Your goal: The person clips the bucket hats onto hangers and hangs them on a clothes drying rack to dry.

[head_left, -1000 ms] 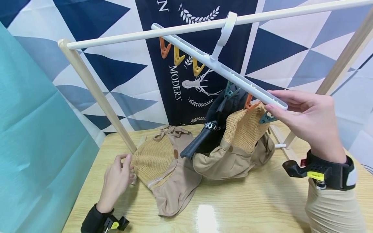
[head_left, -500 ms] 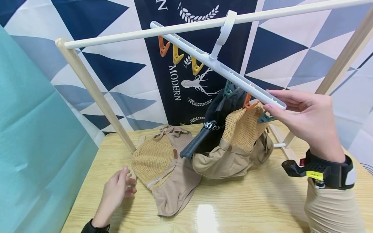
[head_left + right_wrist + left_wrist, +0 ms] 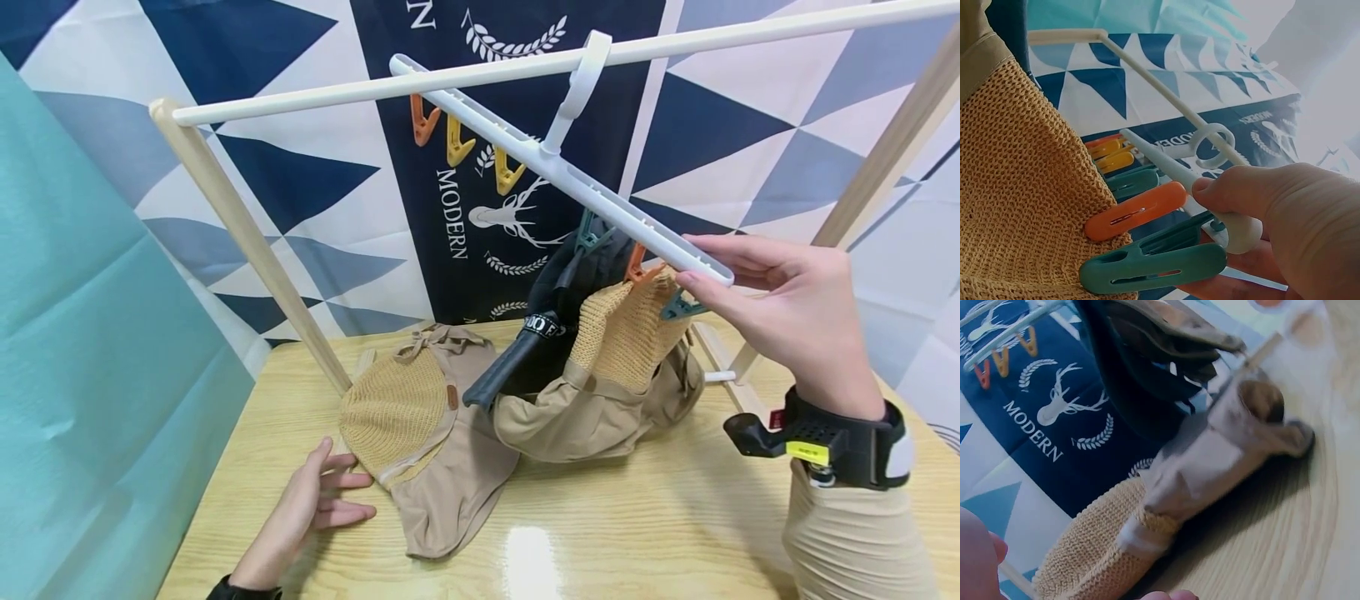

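My right hand [image 3: 798, 304] pinches the right end of a white clip hanger [image 3: 547, 162] between thumb and fingers. The hanger is tilted, its hook over a white rod. From its right half hang a dark blue hat [image 3: 551, 333] and a tan hat with a knitted crown [image 3: 622, 333], held by teal and orange clips [image 3: 1138, 209]. A second tan knitted hat [image 3: 397, 408] lies on the table, its tie at the far end. Beside this hat's left edge, my left hand [image 3: 311, 496] has its fingers spread and holds nothing.
A wooden stand with a white rod [image 3: 360, 92] spans the table [image 3: 600, 533]. Orange and yellow clips [image 3: 459, 143] hang from the hanger's left half. A patterned cloth [image 3: 300, 175] stands behind, and a teal sheet [image 3: 97, 375] at the left.
My left hand has moved a little down and nearer to me, and its fingers have spread. My right hand still holds the hanger's end, nearly unmoved.
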Demonstrator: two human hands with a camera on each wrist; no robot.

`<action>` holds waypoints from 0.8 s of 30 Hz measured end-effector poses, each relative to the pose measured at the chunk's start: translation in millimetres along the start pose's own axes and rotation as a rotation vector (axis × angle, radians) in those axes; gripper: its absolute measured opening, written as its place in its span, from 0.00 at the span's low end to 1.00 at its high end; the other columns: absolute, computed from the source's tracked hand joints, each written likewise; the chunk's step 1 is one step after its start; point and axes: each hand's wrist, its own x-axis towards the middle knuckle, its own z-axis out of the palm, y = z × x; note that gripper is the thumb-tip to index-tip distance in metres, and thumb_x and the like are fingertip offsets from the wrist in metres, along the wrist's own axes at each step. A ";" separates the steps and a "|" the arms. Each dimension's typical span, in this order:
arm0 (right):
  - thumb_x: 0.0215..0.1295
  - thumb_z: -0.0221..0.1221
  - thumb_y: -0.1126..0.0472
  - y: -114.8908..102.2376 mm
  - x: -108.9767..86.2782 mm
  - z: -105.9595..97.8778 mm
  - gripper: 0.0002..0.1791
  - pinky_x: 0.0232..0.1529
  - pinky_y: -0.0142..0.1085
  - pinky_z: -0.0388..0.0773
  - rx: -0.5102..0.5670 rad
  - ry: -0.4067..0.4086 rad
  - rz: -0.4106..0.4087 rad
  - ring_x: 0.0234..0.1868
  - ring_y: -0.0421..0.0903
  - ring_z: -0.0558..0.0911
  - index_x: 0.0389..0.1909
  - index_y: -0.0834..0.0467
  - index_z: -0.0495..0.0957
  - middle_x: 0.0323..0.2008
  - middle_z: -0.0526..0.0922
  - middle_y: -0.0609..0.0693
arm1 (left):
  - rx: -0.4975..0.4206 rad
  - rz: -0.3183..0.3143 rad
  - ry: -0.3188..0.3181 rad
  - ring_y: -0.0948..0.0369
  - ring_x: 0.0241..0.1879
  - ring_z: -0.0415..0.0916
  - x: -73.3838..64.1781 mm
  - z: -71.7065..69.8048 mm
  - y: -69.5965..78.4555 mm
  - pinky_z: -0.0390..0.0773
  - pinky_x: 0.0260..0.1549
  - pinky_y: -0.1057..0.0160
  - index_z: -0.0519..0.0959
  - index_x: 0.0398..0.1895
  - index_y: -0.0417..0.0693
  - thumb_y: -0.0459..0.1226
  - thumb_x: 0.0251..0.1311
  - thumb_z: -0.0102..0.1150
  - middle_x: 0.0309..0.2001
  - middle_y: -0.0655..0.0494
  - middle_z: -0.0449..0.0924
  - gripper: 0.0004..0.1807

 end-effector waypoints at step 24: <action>0.64 0.76 0.75 2.7 0.9 1.8 0.21 0.49 0.18 0.85 0.003 -0.015 -0.034 0.45 0.27 0.94 0.58 0.64 0.92 0.43 0.96 0.29 | -0.192 -0.055 -0.143 0.51 0.50 0.96 -4.5 16.6 9.2 0.93 0.55 0.54 0.37 0.90 0.25 0.63 0.89 0.20 0.74 0.31 0.77 0.52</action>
